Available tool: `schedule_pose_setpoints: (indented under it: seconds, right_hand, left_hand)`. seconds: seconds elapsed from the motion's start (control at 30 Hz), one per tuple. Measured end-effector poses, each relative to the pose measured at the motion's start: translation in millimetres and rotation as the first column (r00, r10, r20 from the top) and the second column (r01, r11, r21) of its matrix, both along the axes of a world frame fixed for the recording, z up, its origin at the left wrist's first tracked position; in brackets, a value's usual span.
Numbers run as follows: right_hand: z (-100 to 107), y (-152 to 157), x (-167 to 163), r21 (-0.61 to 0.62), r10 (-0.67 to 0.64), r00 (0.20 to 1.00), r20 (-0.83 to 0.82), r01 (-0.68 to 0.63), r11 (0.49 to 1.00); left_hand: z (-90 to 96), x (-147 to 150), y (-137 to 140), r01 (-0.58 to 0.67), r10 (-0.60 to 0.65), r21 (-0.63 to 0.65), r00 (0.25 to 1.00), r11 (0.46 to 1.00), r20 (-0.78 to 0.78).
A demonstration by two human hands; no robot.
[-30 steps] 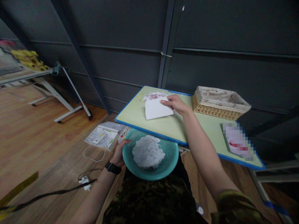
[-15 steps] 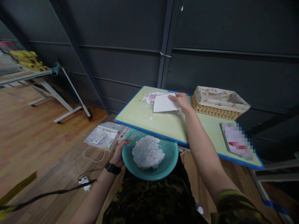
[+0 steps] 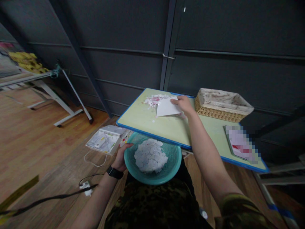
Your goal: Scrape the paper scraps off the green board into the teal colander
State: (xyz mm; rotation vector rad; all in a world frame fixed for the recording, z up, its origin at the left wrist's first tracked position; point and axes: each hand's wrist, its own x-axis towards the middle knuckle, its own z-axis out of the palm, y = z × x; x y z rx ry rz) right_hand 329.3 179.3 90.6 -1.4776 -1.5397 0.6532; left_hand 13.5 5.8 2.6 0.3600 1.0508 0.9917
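Note:
My left hand (image 3: pixel 121 156) grips the left rim of a round green mesh basket (image 3: pixel 175 170), its thumb over the edge. White paper scraps (image 3: pixel 150 156) are heaped in the basket, which sits below the table's front edge. Over the pale green tabletop (image 3: pixel 140 116), my right hand (image 3: pixel 184 104) pinches a white card (image 3: pixel 168 107) by its upper right side. The card is tilted, and its far left corner is against a pile of white and pinkish shreds (image 3: pixel 154 100). One small white scrap (image 3: pixel 153 121) lies on the tabletop in front of the card.
A cloth-lined wicker basket (image 3: pixel 221 111) stands at the back right of the table, with a blurred phone-like object (image 3: pixel 240 143) nearer the front. An open white box (image 3: pixel 103 141) with a cable is on the floor at left. Dark wall panels (image 3: pixel 124 28) rise behind the table.
The white card has tilted slightly in my right hand, its left corner now nearer the shreds. My left hand and the green basket stay in place.

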Motion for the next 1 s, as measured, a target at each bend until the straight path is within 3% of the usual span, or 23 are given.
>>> schedule_pose_setpoints:
  seconds: [0.1, 0.27, 0.43, 0.63, 1.0]
  right_hand:
    - [3, -1, -1, 0.029, -0.096, 0.994, 0.059, 0.094, 0.995]
    - [14, -8, -9, 0.117, -0.117, 0.97, 0.214, 0.093, 0.989]
    - [22, -15, -15, 0.208, -0.208, 0.889, 0.409, 0.13, 0.969]
    - [24, -22, -23, 0.29, -0.241, 0.767, 0.595, 0.075, 0.954]
    - [29, -37, -37, 0.301, -0.213, 0.656, 0.724, -0.023, 0.954]
  left_hand:
    - [-0.8, 0, 0, 0.0, 0.0, 0.001, 1.0, 1.0, -0.008]
    - [1.1, 0, 0, -0.007, 0.007, 0.0, 1.0, 1.0, -0.006]
    - [3.4, 1, -1, -0.013, 0.013, -0.009, 1.0, 1.0, -0.024]
    - [6.7, 1, -2, 0.0, 0.0, -0.028, 1.0, 1.0, -0.017]
    - [5.9, 0, -2, 0.004, -0.005, -0.025, 1.0, 1.0, -0.013]
